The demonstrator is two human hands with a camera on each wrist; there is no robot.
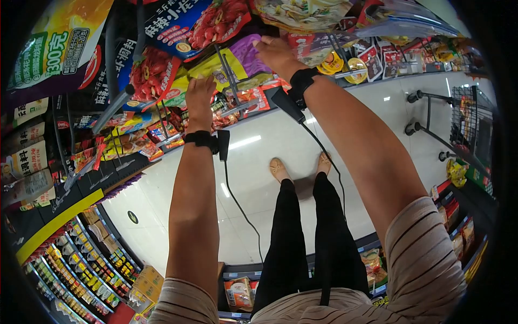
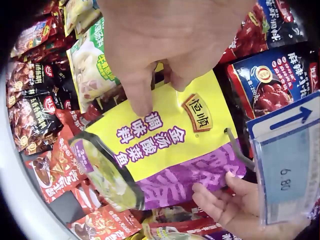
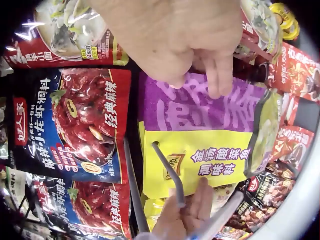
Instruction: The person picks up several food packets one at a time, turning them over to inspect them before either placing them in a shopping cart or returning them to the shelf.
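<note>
A yellow and purple packet of pickled-fish seasoning (image 2: 165, 132) hangs on a metal hook (image 3: 167, 170) that comes through its upper end. My left hand (image 1: 199, 102) holds its yellow side edge; in the left wrist view one finger lies along the printed front. On the opposite, purple edge, my right hand (image 1: 276, 56) grips with thumb and fingertips, as the right wrist view shows. The packet's back is hidden. Beside it hang blue and red crayfish seasoning packets (image 3: 90, 125).
A price tag (image 2: 287, 167) on its arm stands in front of the packets. Red sauce packets (image 2: 107, 222) lie in the shelf below. Across the pale floor (image 1: 243, 183) stands a wire rack (image 1: 472, 121). More stocked shelves (image 1: 75, 264) line the lower left.
</note>
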